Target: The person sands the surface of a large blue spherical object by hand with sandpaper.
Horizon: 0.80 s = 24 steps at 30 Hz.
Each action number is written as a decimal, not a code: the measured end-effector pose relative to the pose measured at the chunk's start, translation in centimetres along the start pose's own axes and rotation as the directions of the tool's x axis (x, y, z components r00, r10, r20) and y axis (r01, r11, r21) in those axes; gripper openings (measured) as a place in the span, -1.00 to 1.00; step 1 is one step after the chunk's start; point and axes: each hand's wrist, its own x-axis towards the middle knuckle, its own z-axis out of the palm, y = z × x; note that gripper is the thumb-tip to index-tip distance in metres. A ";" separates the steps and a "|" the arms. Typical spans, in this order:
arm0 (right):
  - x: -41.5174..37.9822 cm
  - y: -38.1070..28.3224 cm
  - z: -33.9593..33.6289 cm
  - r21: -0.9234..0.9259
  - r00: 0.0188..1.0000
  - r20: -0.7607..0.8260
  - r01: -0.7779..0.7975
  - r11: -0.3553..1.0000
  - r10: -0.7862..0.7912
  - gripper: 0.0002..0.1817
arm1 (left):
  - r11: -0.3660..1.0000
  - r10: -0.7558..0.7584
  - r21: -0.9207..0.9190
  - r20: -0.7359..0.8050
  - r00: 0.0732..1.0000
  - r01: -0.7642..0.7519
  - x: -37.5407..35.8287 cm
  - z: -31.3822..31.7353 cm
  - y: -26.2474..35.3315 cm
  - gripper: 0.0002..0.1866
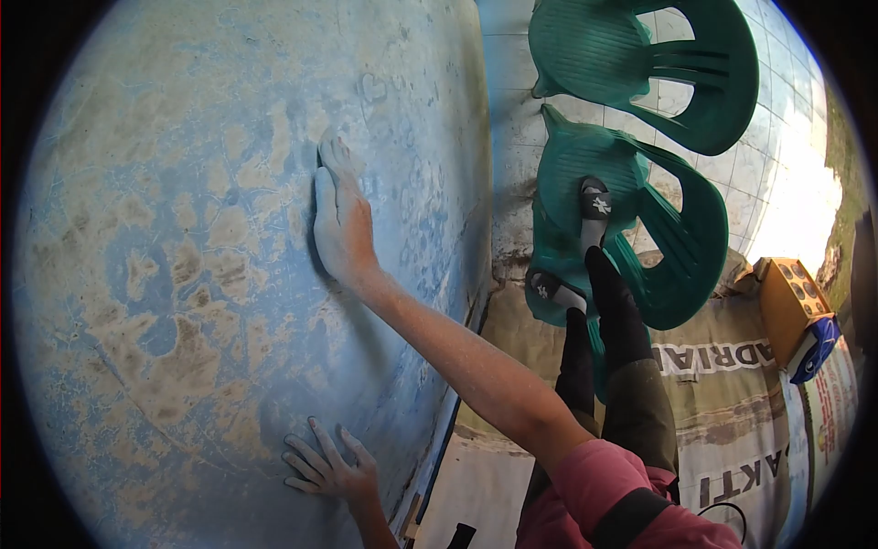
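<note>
My right hand [346, 220], pale with dust, presses against a worn blue wall [201, 384]. Its fingers are held together and the thumb lies along them; whatever is under the palm is hidden. Lower down, my left hand [334, 468] rests on the same wall with fingers spread and nothing visible in it. The blue paint is scratched and patchy, with beige areas showing through. A faint heart-shaped mark [373, 87] is drawn above my right hand.
My feet, in dark slides [595, 201], stand on a green plastic chair [572, 151]. Another green chair [594, 46] is beyond it. Printed sheeting [722, 412] covers the floor near pale tiles [512, 73]. A yellow-brown box [788, 302] sits at right beside a blue packet [814, 352].
</note>
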 end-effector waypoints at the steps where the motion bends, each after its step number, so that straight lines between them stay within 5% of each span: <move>1: -1.5 -1.6 0.3 -0.049 0.990 0.076 0.122 0.991 -0.118 -0.43 | 1.000 -0.003 0.007 0.006 1.000 0.003 -0.2 0.1 0.0 -0.40; 3: -5.0 -1.7 -0.1 -0.093 0.959 0.157 0.251 0.964 -0.234 -0.43 | 0.999 -0.027 -0.035 0.037 0.999 0.028 -0.6 0.0 -0.1 -0.40; 5: -7.7 3.0 -1.3 -0.232 0.985 0.138 0.133 0.964 -0.103 -0.42 | 0.999 -0.025 -0.046 0.070 0.997 0.029 -0.8 -0.5 -0.4 -0.40; 7: -5.8 4.9 -2.2 -0.126 0.992 0.009 -0.125 0.984 0.127 -0.41 | 0.999 -0.016 -0.050 0.093 0.996 0.020 -0.7 -0.7 -0.9 -0.40; 10: 0.1 3.8 -0.4 -0.070 0.977 -0.074 -0.205 0.976 0.199 -0.41 | 0.998 -0.004 -0.059 0.086 0.996 0.009 -0.6 -0.5 -0.4 -0.39; 12: 0.9 -0.7 0.9 -0.123 0.993 -0.015 0.114 0.986 -0.116 -0.41 | 0.999 0.021 0.032 0.026 0.999 -0.022 -0.4 -0.2 -0.6 -0.38; 16: -5.5 0.8 -0.7 -0.107 0.969 0.145 0.215 0.971 -0.198 -0.42 | 1.000 0.005 0.030 0.030 1.000 -0.006 -0.4 0.0 -0.4 -0.38; 18: -7.6 5.6 -2.6 -0.197 0.994 0.088 -0.045 0.979 0.064 -0.43 | 0.999 0.020 0.025 0.072 0.997 -0.022 -0.6 -0.4 -0.7 -0.38; 19: -6.6 5.2 -2.8 -0.187 0.994 0.090 -0.047 0.981 0.064 -0.43 | 0.999 0.021 0.035 0.070 0.997 -0.024 -0.5 -0.5 -0.9 -0.38; 21: -2.8 5.2 -3.4 -0.053 0.878 0.051 -0.474 0.879 0.477 -0.45 | 0.999 0.029 0.032 0.075 0.997 -0.031 -0.5 -0.4 -0.7 -0.38; 24: -1.7 0.7 0.7 -0.086 1.000 0.006 0.015 0.996 -0.015 -0.45 | 0.998 0.020 0.056 0.032 0.999 -0.021 -0.3 0.0 -0.3 -0.38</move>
